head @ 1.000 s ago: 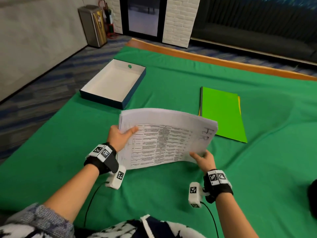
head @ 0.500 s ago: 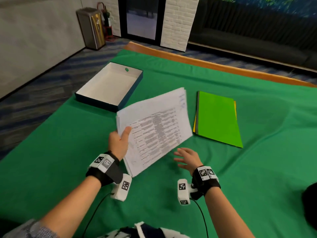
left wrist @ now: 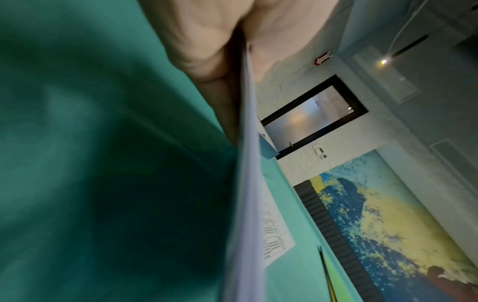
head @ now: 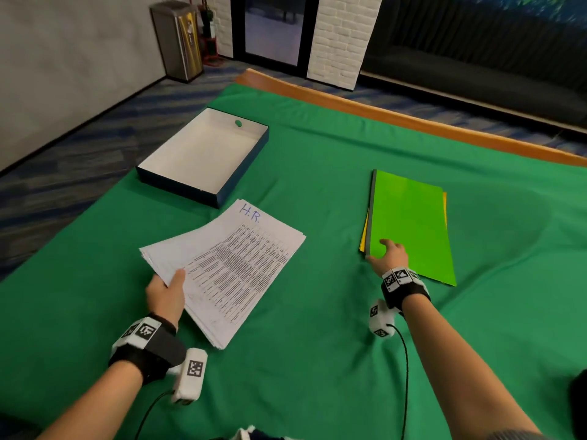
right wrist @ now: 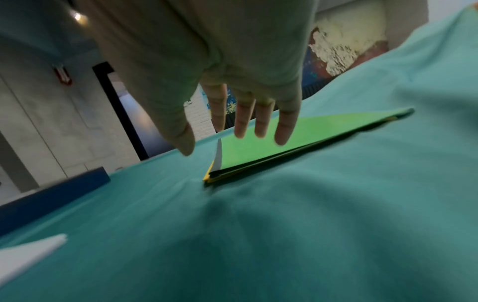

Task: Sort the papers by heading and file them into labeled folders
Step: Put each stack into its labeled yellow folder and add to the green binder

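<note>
Left hand (head: 166, 292) pinches the paper stack (head: 228, 268) at its near corner on the worktop (head: 317, 344). Right hand (head: 392, 255), fingers (right wrist: 261, 120) spread loose, hovers over (maybe touching) the green folder (head: 413, 220) near corner, long axis running away.

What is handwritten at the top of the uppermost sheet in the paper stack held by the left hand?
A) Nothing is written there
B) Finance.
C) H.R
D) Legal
C: blue handwritten letters "H.R." show at the far end of the top sheet of the white printed paper stack, which the left hand grips at its near corner.
</note>
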The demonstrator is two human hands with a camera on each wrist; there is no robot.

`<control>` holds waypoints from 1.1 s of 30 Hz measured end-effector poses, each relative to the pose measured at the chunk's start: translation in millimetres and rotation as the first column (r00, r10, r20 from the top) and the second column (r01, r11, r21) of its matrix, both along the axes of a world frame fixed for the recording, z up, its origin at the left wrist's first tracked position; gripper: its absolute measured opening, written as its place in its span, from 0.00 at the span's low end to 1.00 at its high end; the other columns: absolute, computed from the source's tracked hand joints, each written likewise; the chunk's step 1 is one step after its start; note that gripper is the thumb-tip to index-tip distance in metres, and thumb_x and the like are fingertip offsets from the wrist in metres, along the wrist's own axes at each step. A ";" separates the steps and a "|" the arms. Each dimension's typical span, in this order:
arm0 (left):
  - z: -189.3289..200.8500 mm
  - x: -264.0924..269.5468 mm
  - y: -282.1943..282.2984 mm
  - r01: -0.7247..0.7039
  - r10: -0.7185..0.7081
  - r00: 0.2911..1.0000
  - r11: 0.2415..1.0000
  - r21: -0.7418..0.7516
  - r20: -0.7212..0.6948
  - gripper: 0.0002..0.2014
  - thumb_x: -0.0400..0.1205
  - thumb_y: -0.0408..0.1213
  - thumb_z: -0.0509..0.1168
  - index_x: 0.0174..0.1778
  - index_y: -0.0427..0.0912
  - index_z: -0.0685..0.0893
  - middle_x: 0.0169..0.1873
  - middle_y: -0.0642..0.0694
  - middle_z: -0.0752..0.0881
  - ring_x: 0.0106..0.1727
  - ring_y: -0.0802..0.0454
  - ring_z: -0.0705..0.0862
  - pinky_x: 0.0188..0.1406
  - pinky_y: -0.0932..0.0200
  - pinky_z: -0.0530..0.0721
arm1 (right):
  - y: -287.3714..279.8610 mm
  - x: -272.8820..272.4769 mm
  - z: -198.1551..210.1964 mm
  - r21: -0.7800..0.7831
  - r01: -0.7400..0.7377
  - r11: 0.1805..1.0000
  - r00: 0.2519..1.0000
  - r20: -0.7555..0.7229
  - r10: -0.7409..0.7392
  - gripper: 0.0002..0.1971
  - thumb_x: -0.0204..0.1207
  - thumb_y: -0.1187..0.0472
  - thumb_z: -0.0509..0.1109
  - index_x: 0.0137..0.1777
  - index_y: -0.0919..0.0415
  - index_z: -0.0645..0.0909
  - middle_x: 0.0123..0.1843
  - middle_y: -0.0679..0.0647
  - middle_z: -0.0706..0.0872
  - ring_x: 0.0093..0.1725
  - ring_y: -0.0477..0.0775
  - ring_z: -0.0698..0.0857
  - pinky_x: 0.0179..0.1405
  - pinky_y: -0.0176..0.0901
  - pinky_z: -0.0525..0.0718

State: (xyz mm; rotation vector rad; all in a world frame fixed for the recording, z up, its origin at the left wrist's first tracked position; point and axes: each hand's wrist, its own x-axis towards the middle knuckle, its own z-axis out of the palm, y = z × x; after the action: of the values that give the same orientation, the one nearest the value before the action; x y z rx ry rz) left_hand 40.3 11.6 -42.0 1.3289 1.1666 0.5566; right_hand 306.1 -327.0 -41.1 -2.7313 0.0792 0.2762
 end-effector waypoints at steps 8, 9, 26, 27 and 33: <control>-19.1 -12.5 25.8 0.012 0.007 0.981 0.995 0.098 -0.194 0.33 0.72 0.15 0.65 0.73 0.39 0.67 0.66 0.34 0.78 0.66 0.38 0.79 0.66 0.43 0.76 | 7.2 17.5 -23.7 -0.190 -0.166 0.968 0.979 -0.151 0.138 0.29 0.76 0.51 0.70 0.75 0.59 0.67 0.80 0.60 0.64 0.77 0.66 0.64 0.73 0.63 0.70; -18.8 -13.9 30.3 0.021 0.000 0.980 0.994 0.105 -0.199 0.39 0.71 0.14 0.66 0.77 0.43 0.62 0.69 0.35 0.76 0.68 0.39 0.77 0.69 0.43 0.75 | 6.8 16.9 -25.7 -0.206 -0.167 0.964 0.984 -0.104 0.148 0.24 0.76 0.51 0.70 0.69 0.61 0.72 0.75 0.61 0.71 0.72 0.65 0.71 0.69 0.59 0.75; 6.2 -30.5 60.9 0.404 -0.385 0.820 0.914 -0.048 -0.423 0.16 0.72 0.26 0.70 0.53 0.43 0.78 0.47 0.40 0.83 0.45 0.40 0.85 0.43 0.49 0.87 | 35.4 -27.9 39.7 -0.401 -0.194 0.895 0.918 0.247 0.310 0.09 0.81 0.64 0.57 0.56 0.65 0.76 0.46 0.64 0.87 0.44 0.65 0.87 0.33 0.45 0.74; 6.9 -33.0 57.1 0.440 -0.418 0.790 0.896 -0.059 -0.448 0.12 0.73 0.27 0.69 0.51 0.41 0.80 0.46 0.40 0.84 0.46 0.40 0.85 0.44 0.49 0.87 | 36.8 -39.4 41.0 -0.337 -0.185 0.923 0.890 0.342 0.303 0.08 0.80 0.64 0.59 0.54 0.66 0.77 0.44 0.65 0.87 0.40 0.65 0.87 0.30 0.45 0.72; -1.5 -32.9 47.2 0.594 -0.461 0.661 0.803 0.039 -0.592 0.09 0.75 0.33 0.69 0.49 0.35 0.85 0.50 0.36 0.87 0.51 0.38 0.85 0.51 0.51 0.83 | 46.9 -118.1 35.8 -0.197 -0.247 0.949 0.886 0.351 0.303 0.14 0.76 0.66 0.66 0.62 0.64 0.76 0.53 0.60 0.85 0.29 0.57 0.78 0.25 0.36 0.68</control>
State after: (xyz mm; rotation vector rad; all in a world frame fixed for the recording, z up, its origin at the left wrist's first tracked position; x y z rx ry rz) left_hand 7.4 58.8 -43.6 2.0333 1.0983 -0.1678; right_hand 188.0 -280.1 -5.3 -2.8849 -0.4166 -0.1942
